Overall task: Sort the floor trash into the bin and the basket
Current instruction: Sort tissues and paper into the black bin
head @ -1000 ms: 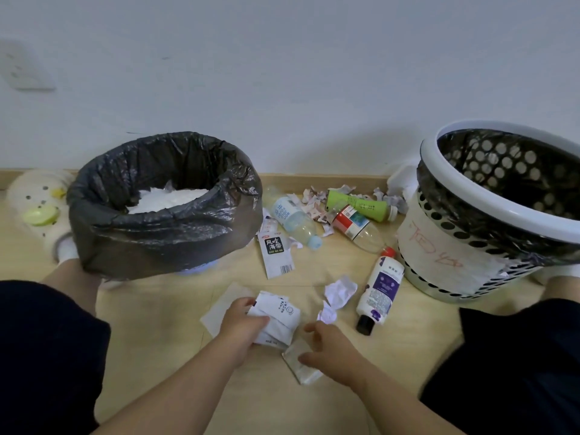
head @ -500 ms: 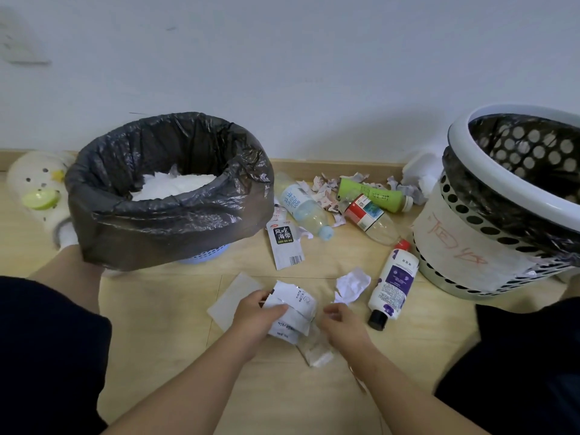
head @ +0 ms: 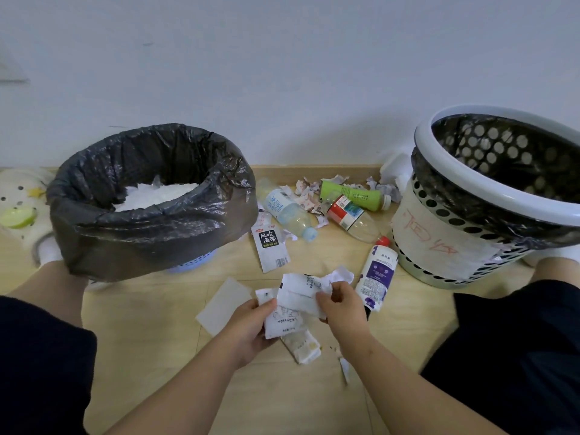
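Note:
My left hand (head: 251, 328) grips a bundle of crumpled white printed papers (head: 298, 296) above the wooden floor. My right hand (head: 342, 306) pinches the right edge of the same bundle. A folded white wrapper (head: 303, 345) lies on the floor just under the hands. To the left stands the bin lined with a black bag (head: 150, 227), white paper inside it. At the right stands the white perforated basket (head: 445, 240) with a black liner. A white bottle with a purple label (head: 376, 274) lies next to my right hand.
A grey card (head: 221, 306) lies left of my hands. A white sachet (head: 270, 249), three plastic bottles (head: 292, 211) and torn paper scraps (head: 309, 196) litter the floor between bin and basket. My knees flank the scene. A white slipper (head: 22, 208) sits far left.
My right hand left the floor and took hold of the paper bundle that my left hand holds. Both hands lifted it slightly. The camera view shifted a little.

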